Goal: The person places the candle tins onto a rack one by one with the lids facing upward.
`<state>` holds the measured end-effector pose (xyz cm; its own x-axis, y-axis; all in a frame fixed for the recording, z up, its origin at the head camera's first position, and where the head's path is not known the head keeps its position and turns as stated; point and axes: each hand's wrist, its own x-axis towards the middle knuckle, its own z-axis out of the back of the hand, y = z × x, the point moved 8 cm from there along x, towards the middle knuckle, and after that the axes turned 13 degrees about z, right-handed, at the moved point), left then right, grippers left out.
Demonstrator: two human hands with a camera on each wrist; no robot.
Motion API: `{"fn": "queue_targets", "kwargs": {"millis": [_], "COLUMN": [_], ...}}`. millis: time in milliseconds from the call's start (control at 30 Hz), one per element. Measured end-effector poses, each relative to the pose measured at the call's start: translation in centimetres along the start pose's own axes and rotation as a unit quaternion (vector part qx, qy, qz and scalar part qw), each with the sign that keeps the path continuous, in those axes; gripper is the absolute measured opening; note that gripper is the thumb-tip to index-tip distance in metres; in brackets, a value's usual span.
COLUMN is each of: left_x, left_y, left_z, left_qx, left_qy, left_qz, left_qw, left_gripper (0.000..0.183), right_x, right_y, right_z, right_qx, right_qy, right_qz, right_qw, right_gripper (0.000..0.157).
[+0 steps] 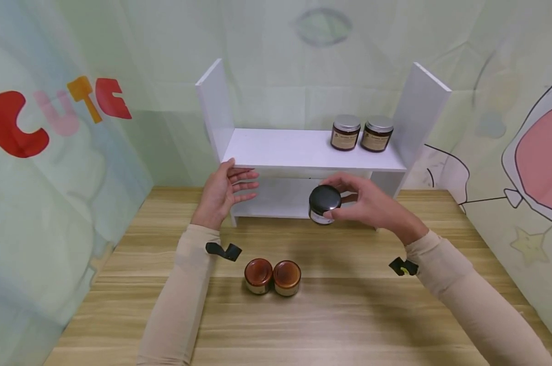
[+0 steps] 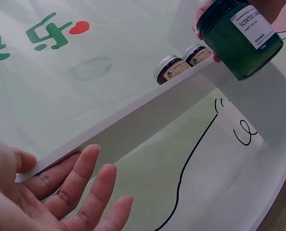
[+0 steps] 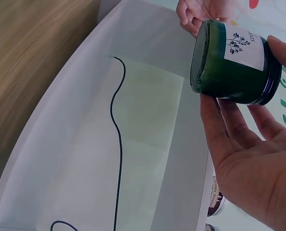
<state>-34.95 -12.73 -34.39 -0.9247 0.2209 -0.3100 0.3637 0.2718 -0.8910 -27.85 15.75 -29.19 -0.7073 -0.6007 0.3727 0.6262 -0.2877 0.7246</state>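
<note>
My right hand (image 1: pixel 372 204) holds a dark green glass candle jar (image 1: pixel 325 201) with a black lid, pinched between thumb and fingers in front of the white shelf (image 1: pixel 276 147). In the left wrist view, the white label on this jar (image 2: pixel 241 41) reads "SCENTED CANDLE" in part. The right wrist view has the jar (image 3: pixel 234 62) tilted on its side, with fingers under it. At the shelf's front left corner, my left hand (image 1: pixel 221 193) pinches the upper board, thumb on top and index finger beneath. Its other fingers are spread.
Two brown candle jars (image 1: pixel 346 133) with silver lids stand at the right of the upper board. Two amber jars (image 1: pixel 287 277) sit side by side on the wooden table (image 1: pixel 349 325). Upright side panels (image 1: pixel 422 107) flank the shelf. A printed cloth (image 1: pixel 266 61) hangs behind.
</note>
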Motion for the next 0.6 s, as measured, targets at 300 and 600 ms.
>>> {"fn": "queue_targets", "kwargs": {"millis": [300,600], "left_x": [0.0,0.2], "left_y": [-0.1,0.0], "left_z": [0.1,0.2], "left_qx": [0.0,-0.004], "left_qy": [-0.002,-0.004], "left_qz": [-0.002,0.001], "left_qw": [1.0,1.0], "left_gripper": [0.051,0.052], "right_x": [0.8,1.8], "right_y": [0.4,1.0], "right_z": [0.3,0.6], "right_qx": [0.003,0.0], "right_qy": [0.002,0.004], "right_qz": [-0.001,0.012], "right_qw": [1.0,1.0], "right_gripper": [0.055,0.053]}}
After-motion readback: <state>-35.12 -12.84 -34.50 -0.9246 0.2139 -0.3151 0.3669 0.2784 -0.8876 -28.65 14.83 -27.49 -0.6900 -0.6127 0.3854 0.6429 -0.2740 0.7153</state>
